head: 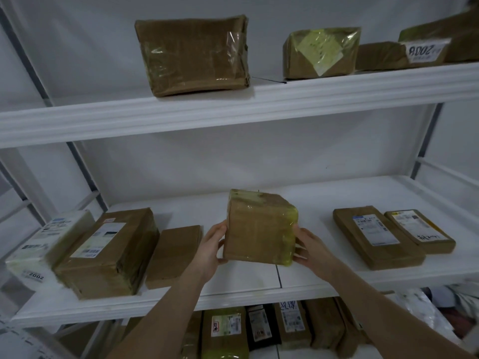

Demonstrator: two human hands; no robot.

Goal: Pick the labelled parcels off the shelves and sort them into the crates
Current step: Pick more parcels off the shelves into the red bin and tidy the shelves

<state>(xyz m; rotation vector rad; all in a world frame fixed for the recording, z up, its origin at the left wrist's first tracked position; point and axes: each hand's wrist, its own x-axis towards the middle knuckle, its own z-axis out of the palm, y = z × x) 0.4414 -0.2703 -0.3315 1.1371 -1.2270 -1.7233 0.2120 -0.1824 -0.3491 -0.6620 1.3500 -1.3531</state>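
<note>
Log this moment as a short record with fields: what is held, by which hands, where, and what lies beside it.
held: brown cardboard cube parcel wrapped in yellowish clear tape
grip: left hand on its left side, right hand on its right side
place: over the white middle shelf; contact with it cannot be told
label: none on the faces shown
left of it: small plain brown box, large brown taped carton with white label
right of it: flat brown parcel with white label
</note>
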